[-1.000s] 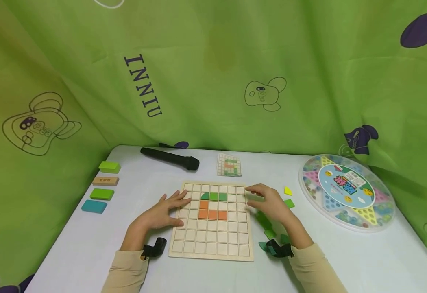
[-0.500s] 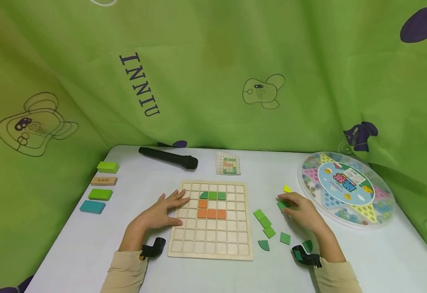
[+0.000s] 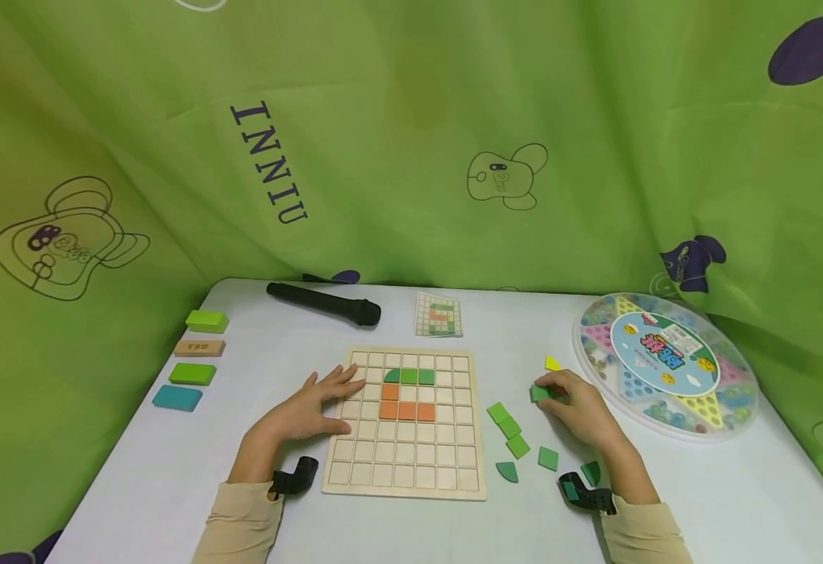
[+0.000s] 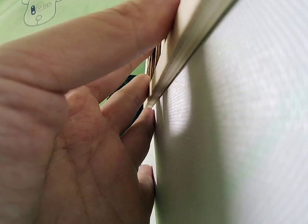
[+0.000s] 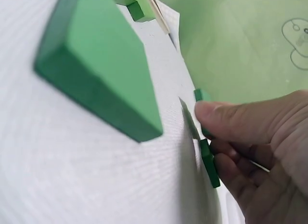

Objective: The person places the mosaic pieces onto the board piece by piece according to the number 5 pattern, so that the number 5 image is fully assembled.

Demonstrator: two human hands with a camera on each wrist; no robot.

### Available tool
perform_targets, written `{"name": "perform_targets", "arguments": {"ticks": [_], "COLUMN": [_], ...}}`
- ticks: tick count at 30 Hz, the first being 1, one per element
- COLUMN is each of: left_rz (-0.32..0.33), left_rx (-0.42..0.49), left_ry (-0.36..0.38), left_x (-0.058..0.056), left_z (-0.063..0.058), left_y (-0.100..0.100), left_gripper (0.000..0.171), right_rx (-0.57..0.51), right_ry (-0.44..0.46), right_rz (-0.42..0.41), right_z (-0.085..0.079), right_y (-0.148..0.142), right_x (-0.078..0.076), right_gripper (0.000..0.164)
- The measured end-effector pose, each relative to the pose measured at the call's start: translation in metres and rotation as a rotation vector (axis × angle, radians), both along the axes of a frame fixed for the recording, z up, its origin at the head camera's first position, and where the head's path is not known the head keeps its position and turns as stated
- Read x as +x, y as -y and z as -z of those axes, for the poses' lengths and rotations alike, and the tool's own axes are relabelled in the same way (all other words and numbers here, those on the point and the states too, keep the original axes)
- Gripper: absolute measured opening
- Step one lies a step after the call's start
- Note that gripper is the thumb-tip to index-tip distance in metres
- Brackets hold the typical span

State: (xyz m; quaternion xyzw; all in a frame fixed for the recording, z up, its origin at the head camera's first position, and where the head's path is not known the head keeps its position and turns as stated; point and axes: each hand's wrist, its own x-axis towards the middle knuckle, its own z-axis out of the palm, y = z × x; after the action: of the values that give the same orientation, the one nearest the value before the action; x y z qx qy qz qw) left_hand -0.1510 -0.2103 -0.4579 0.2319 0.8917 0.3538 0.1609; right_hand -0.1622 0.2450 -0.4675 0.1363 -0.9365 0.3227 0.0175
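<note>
A curtained-off space, room type unclear: green curtain (image 3: pixel 397 157) from nine round to three o'clock, table (image 3: pixel 397 529) at six.

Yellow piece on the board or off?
Off: the yellow piece lies on the table to the right of the board, with a gap between.

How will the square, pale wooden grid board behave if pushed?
The square, pale wooden grid board is probably stiff: its edge runs straight. Lying flat on the white table, it should slide rather than tip. The flat orange tiles and green tiles in its cells would likely ride along.
</note>
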Motion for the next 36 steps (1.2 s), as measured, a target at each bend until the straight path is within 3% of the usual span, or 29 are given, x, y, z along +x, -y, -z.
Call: {"name": "perform_targets", "arguments": {"ticks": [9,18,24,30,36], "left_rz": [-0.004,-0.011,0.011,0.009,0.005], "left_rx": [-0.022,-0.018,0.001,0.007,-0.005], "left_ry": [0.000,0.010,-0.008,-0.009,-0.006], "left_x": [0.000,-0.001,-0.001,0.000,-0.001], "left_z": [0.001,-0.001,0.001,0.002,0.001], "left_y": [0.000,0.001,0.001,0.001,0.001], "left_gripper": [0.076,0.076,0.075,0.074,0.075], "right_rx": [-0.065,-0.186,-0.166,-0.121,-0.076], "right_ry": [-0.017,0.027,0.096,0.174,0.172], "right_rz": [0.000,-0.127,-0.190,-0.235,-0.271], "right_z": [-0.004,-0.016,-0.021,-0.015,-0.012], "right_y": [0.013,0.057,0.089,0.115,0.129], "right_x": [0.004,-0.008,-0.024,-0.041,-0.047], "right_gripper": [0.027,0.028,0.028,0.026,0.024]}}
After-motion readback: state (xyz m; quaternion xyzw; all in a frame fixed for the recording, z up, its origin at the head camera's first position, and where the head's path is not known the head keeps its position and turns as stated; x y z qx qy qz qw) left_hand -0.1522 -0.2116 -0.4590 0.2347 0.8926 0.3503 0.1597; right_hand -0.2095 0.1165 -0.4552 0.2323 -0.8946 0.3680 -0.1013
